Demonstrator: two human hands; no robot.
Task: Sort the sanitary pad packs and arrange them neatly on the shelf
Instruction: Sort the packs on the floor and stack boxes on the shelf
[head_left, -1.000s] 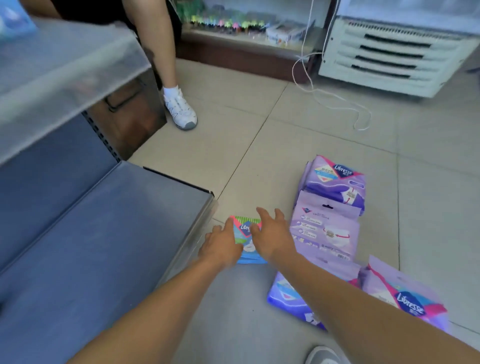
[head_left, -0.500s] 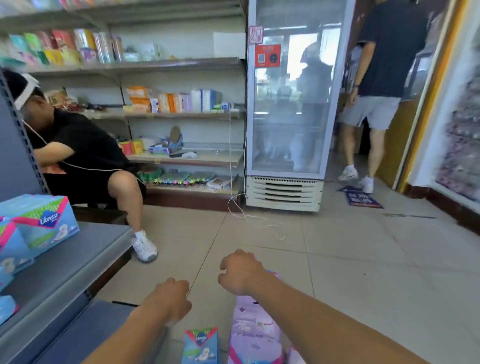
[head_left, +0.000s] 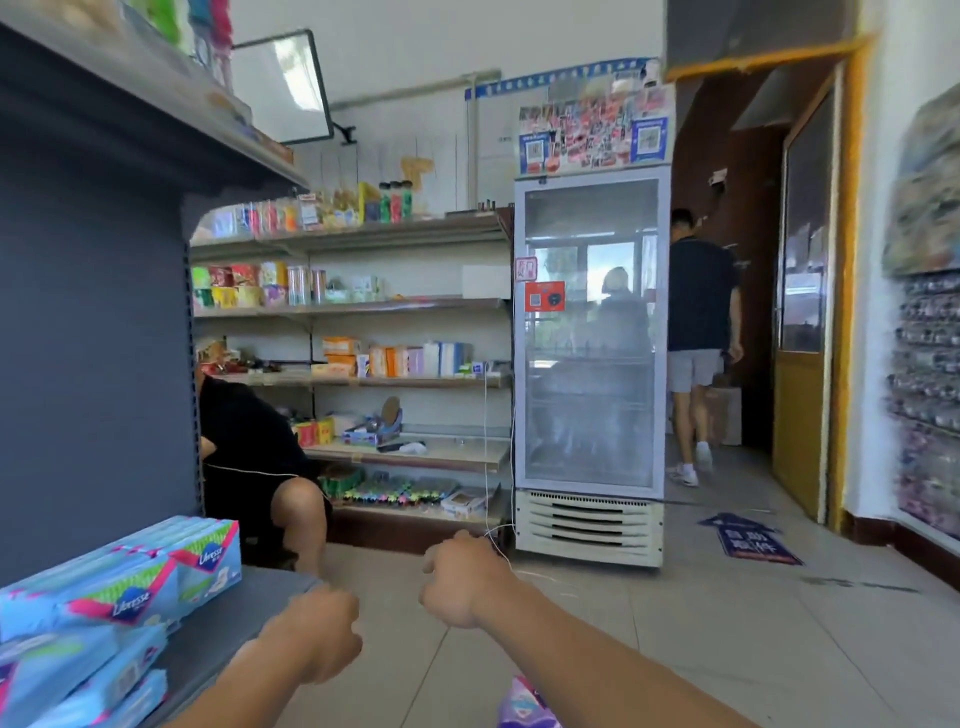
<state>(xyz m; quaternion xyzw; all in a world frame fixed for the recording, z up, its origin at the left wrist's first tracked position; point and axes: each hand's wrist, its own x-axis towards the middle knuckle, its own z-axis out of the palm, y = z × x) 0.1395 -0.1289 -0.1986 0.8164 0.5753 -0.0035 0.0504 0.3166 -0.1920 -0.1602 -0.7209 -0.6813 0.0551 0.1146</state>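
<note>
A small shop interior seen from a low position near the beige tiled floor (head_left: 675, 623). At left rises a tall dark grey metal shelving unit (head_left: 93, 322); on its lower grey shelf board (head_left: 228, 618) lie stacked light blue sanitary pad packs with pink and green trim (head_left: 130, 587), more of them piled below at the left edge. Against the back wall stands a tall white glass-door fridge (head_left: 589, 364) with stickers along its top, and beside it to the left run pale wall shelves of assorted boxed goods (head_left: 363, 306). A person in a black top (head_left: 249, 441) sits between the grey unit and the wall shelves, knee bent. Another person in a dark shirt and grey shorts (head_left: 696, 332) stands in the yellow-framed doorway (head_left: 841, 291) at right, back turned.

In the foreground two bare forearms reach forward. The left hand (head_left: 322, 636) is curled into a loose fist just beside the shelf board's edge, gripping nothing visible. The right hand (head_left: 462, 584) is likewise curled with nothing in it, apart from the left. At the bottom edge, between the arms, the top of a purple sanitary pad pack (head_left: 524, 706) shows on the floor.
</note>
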